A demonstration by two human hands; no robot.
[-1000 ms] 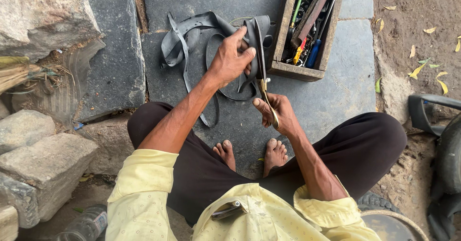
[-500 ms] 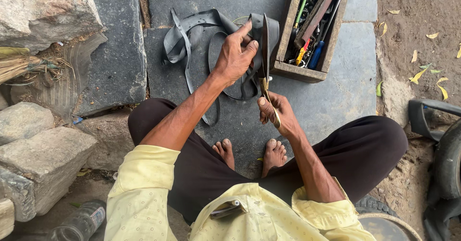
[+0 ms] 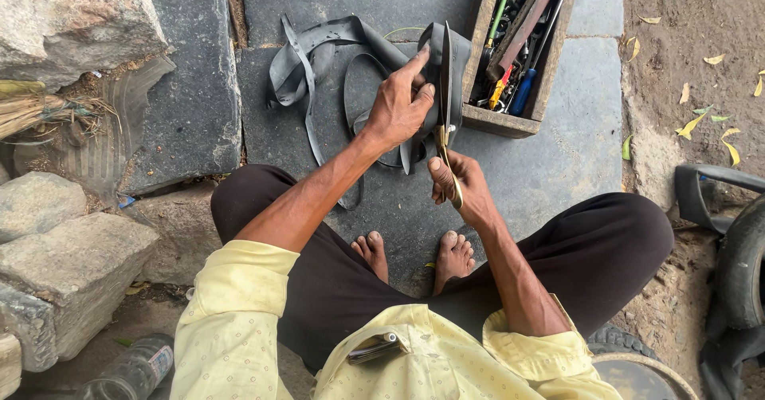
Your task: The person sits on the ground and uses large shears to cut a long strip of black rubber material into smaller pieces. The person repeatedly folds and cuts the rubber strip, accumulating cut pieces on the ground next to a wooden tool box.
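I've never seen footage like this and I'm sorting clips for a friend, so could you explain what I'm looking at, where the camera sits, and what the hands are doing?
There is no machine here. The camera is worn on a person's head and looks straight down, so you see their own arms, crossed legs and bare feet. They sit on dark stone slabs. The left hand presses and grips a piece of black rubber tube, which lies in loops and strips on the slab. The right hand holds a pair of scissors with brass-coloured handles, blades pointing away into the rubber. Beside them stands an open wooden box filled with hand tools. Rough stones lie to the left, and a plastic bottle at the bottom.
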